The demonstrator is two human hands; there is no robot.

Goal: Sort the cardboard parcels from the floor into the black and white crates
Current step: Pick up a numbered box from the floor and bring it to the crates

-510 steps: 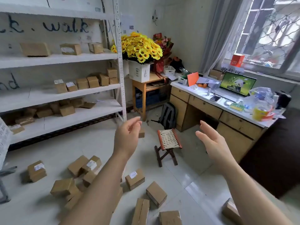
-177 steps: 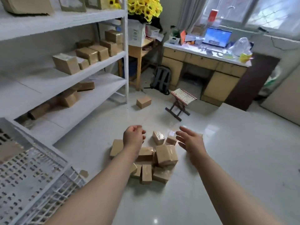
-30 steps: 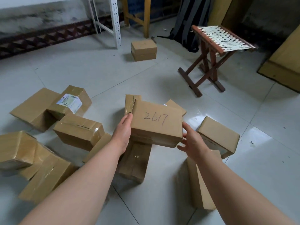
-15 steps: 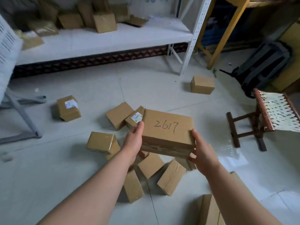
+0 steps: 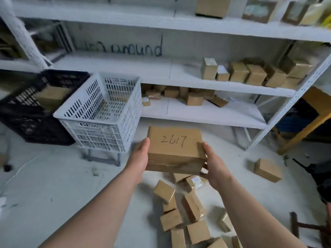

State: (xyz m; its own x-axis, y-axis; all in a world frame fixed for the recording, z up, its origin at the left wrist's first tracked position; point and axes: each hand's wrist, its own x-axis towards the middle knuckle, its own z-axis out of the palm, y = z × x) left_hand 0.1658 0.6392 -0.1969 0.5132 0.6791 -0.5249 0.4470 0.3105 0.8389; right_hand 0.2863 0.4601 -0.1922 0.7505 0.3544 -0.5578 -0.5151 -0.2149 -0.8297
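Note:
I hold a cardboard parcel marked 2617 (image 5: pixel 174 149) level in the air between both hands. My left hand (image 5: pixel 140 156) grips its left side, my right hand (image 5: pixel 211 163) grips its right side. A white crate (image 5: pixel 100 113) stands on a low frame just left of the parcel, apparently empty. Left of it stands a black crate (image 5: pixel 32 111) with a cardboard parcel (image 5: pixel 52 95) inside. Several more parcels (image 5: pixel 189 212) lie in a heap on the floor below my hands. One parcel (image 5: pixel 267 170) lies alone to the right.
White metal shelving (image 5: pixel 206 111) runs along the wall behind the crates, with several parcels on its shelves. A wooden table leg (image 5: pixel 302 133) and a dark bag (image 5: pixel 322 176) are at the right. A stool's leg (image 5: pixel 304 225) shows at the lower right.
The parcel marked 2617 has been lifted from the heap and carried up. My view has turned left and up, bringing the white and black crates into sight.

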